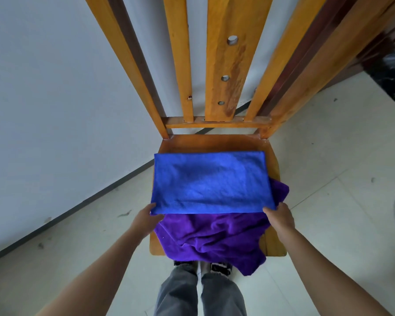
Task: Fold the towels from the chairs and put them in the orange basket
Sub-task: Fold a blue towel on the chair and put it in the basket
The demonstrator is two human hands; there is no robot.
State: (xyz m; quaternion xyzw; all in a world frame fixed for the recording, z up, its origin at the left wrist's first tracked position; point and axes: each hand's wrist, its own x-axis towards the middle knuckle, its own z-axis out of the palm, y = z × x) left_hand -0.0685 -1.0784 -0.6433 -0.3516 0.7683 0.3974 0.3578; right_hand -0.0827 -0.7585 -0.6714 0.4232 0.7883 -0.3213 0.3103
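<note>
Over the chair (217,142), both hands, left (144,218) and right (279,216), pinch the blue towel's (211,182) near corners.

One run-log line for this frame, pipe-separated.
fold blue towel | left hand, right hand pinch near corners | over purple towel on chair | basket unseen

Two towels (211,182), one chair (217,142), two hands (144,221).
</note>
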